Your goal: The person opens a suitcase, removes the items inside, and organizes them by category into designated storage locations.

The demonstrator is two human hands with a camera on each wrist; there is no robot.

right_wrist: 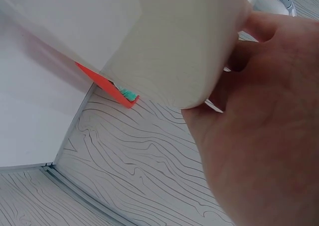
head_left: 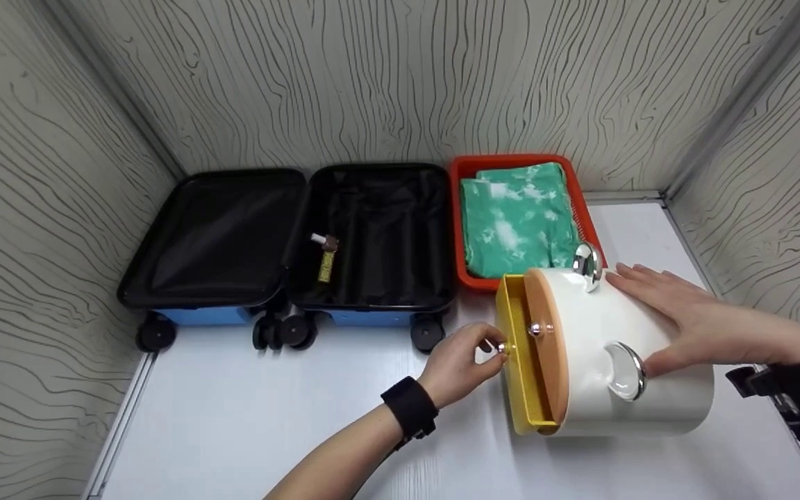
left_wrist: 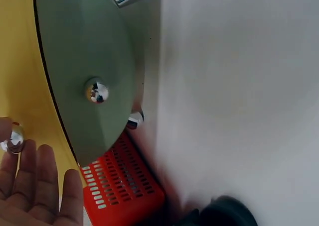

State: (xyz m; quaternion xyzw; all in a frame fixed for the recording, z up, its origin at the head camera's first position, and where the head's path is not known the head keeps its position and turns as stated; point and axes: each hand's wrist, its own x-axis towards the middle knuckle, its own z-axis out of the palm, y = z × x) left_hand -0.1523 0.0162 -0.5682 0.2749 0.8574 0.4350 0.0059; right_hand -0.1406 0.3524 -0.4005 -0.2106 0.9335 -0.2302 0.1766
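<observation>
A white rounded drawer box (head_left: 601, 326) lies at the right with its fronts facing left. Its yellow drawer (head_left: 519, 361) is pulled partway out. The left hand (head_left: 462, 361) pinches the yellow drawer's small chrome knob (head_left: 502, 348) between thumb and finger; its other fingers show in the left wrist view. Above that drawer is an orange front (head_left: 546, 347) with another knob; a green front (left_wrist: 89, 47) shows in the left wrist view. The right hand (head_left: 685, 319) rests spread on the box's top, its thumb beside a chrome-rimmed fitting (head_left: 628, 371).
Behind the box stands a red basket (head_left: 457, 229) holding folded green-and-white cloth (head_left: 518, 219). An opened suitcase (head_left: 386, 243) with black lining lies at the back left, a yellow tag (head_left: 326, 267) inside it. Patterned panels (head_left: 372, 76) wall in the white table (head_left: 233, 423).
</observation>
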